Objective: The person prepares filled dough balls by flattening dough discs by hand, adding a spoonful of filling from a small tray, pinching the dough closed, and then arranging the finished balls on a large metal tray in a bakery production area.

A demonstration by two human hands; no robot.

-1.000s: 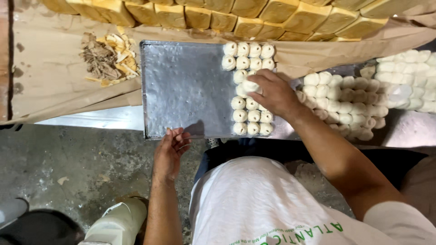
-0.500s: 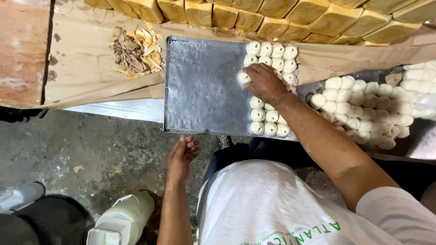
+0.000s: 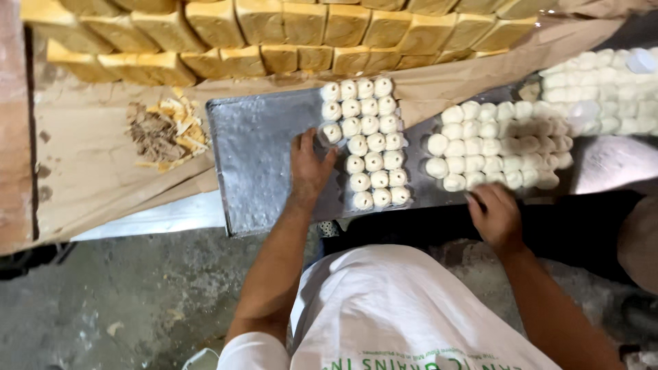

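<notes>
A metal baking tray lies on brown paper, with rows of small white dough balls along its right side. My left hand rests flat on the tray with fingers spread, its fingertips beside the leftmost dough ball. It holds nothing. To the right, a second batch of dough balls sits packed on another metal surface. My right hand is at the front edge of that batch with curled fingers, just below the nearest balls. Whether it holds anything is hidden.
Rows of yellow-brown bread loaves line the far side. A heap of crusts and crumbs lies on the brown paper left of the tray. More dough balls fill the far right. Grey concrete floor lies below the table edge.
My left hand has come up from below the table edge onto the tray. My right hand has left the tray's dough rows and moved right to the second batch.
</notes>
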